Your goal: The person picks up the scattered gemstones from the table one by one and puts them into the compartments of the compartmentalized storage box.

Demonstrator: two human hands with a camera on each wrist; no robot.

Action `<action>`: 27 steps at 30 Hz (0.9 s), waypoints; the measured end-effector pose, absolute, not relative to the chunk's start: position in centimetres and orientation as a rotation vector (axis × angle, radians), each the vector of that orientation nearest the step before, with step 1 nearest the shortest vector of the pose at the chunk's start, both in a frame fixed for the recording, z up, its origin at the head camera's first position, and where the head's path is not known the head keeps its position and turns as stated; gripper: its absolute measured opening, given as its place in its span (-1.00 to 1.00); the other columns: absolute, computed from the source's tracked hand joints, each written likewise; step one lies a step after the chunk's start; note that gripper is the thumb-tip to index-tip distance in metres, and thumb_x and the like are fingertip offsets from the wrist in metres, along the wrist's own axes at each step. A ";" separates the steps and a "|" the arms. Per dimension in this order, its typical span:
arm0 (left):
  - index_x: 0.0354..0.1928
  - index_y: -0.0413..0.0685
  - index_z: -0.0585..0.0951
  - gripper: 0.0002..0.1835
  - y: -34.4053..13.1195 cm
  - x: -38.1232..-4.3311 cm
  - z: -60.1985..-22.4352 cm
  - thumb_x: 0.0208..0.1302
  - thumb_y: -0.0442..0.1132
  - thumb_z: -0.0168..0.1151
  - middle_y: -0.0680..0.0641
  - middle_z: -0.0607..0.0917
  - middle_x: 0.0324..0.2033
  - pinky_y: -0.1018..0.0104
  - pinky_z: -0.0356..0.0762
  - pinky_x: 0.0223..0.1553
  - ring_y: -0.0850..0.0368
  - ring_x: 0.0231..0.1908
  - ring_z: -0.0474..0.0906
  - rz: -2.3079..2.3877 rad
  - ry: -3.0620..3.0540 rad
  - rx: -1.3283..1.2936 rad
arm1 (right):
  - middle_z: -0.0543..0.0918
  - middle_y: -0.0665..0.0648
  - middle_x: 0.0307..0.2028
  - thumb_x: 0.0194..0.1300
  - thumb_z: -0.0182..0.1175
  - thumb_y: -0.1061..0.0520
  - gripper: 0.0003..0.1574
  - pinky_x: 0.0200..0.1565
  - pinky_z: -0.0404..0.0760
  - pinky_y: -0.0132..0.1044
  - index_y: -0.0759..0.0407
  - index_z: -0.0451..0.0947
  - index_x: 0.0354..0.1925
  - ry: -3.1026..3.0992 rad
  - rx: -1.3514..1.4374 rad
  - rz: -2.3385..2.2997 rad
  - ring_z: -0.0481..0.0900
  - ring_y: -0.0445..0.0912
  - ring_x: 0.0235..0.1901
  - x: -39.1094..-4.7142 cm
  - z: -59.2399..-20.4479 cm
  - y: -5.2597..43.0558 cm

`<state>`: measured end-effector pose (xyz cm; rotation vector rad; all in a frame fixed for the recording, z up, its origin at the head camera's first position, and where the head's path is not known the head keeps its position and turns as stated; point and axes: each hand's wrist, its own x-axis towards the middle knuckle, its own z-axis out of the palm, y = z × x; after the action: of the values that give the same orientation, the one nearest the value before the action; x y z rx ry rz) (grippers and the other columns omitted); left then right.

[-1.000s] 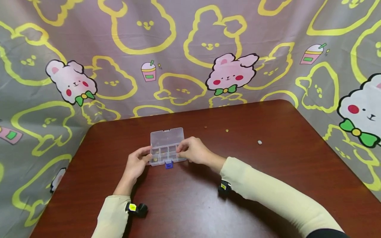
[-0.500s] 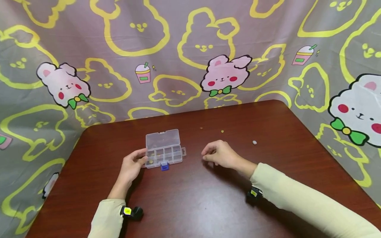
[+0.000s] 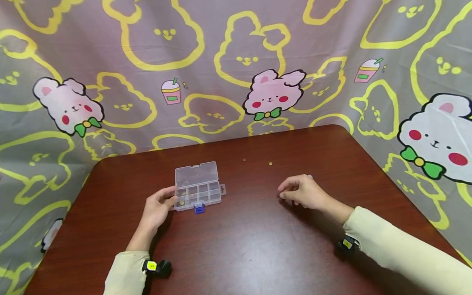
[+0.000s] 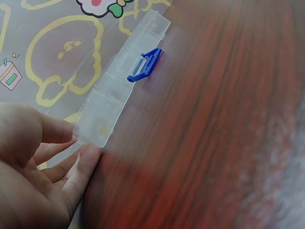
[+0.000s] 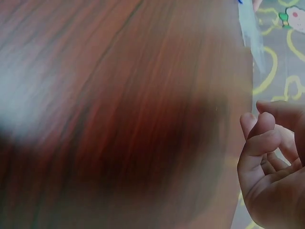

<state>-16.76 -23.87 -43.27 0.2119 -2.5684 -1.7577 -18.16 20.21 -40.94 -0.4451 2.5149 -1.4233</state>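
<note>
A clear plastic compartment box (image 3: 196, 175) stands on the table with its lid raised and its blue latch (image 3: 199, 208) hanging at the front. Small yellowish bits lie in its left compartments. My left hand (image 3: 156, 209) holds the box's left end between thumb and fingers; the left wrist view also has this grip, with the thumb at the box's corner (image 4: 102, 114). Well to the right of the box, my right hand (image 3: 304, 194) hovers over the table, fingers loosely curled. Nothing shows between its fingertips in the right wrist view. A small whitish piece (image 3: 310, 176) peeks out behind that hand.
Two tiny pieces lie farther back: a yellow one (image 3: 270, 163) and a brownish one (image 3: 244, 159). The brown wooden table (image 3: 236, 246) meets a patterned curtain (image 3: 217, 53) at its back and sides.
My right hand has left the box and moved right across the table, towards the whitish piece. The left hand keeps its hold on the box. The head view has shifted slightly.
</note>
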 end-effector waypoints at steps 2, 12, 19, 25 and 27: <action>0.28 -0.34 0.51 -0.59 -23.9 -16.8 -43.3 0.43 -0.44 0.15 -0.38 0.56 0.16 0.46 0.64 -0.25 0.27 -0.17 0.59 -1.759 -2.569 0.213 | 0.63 0.21 -0.52 0.24 0.37 0.27 -0.85 -0.76 0.33 -0.36 0.24 0.71 -0.18 2.527 -0.430 -1.421 0.44 -0.04 -0.68 -18.2 -41.0 21.1; 0.27 -0.35 0.51 -0.60 -23.6 -16.9 -43.3 0.43 -0.45 0.13 -0.38 0.56 0.16 0.46 0.63 -0.26 0.24 -0.17 0.58 -1.761 -2.555 0.206 | 0.66 0.19 -0.45 0.25 0.38 0.26 -0.80 -0.76 0.34 -0.35 0.26 0.67 -0.13 2.570 -0.381 -1.436 0.45 -0.03 -0.66 -18.4 -41.5 25.0; 0.28 -0.33 0.51 -0.60 -23.7 -16.8 -43.2 0.44 -0.44 0.14 -0.37 0.55 0.17 0.46 0.63 -0.25 0.25 -0.17 0.57 -1.749 -2.568 0.212 | 0.67 0.18 -0.40 0.24 0.40 0.24 -0.74 -0.76 0.39 -0.31 0.27 0.66 -0.09 2.627 -0.318 -1.427 0.50 0.00 -0.63 -18.8 -41.4 26.8; 0.28 -0.33 0.51 -0.60 -23.7 -16.8 -43.3 0.44 -0.44 0.13 -0.37 0.56 0.16 0.46 0.64 -0.25 0.28 -0.18 0.58 -1.750 -2.565 0.222 | 0.66 0.18 -0.38 0.25 0.40 0.21 -0.73 -0.74 0.42 -0.28 0.25 0.66 -0.07 2.686 -0.268 -1.391 0.50 -0.01 -0.62 -19.5 -41.6 28.0; 0.28 -0.33 0.51 -0.60 -23.8 -16.8 -43.3 0.43 -0.44 0.13 -0.38 0.56 0.16 0.46 0.64 -0.25 0.29 -0.19 0.58 -1.753 -2.559 0.219 | 0.66 0.17 -0.37 0.26 0.40 0.21 -0.73 -0.74 0.43 -0.27 0.25 0.66 -0.08 2.699 -0.262 -1.379 0.50 -0.03 -0.62 -19.8 -41.7 28.4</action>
<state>-16.77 -23.78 -43.34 0.2190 -2.5589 -1.7532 -19.84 28.37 -41.75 -0.2622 2.6992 -1.3793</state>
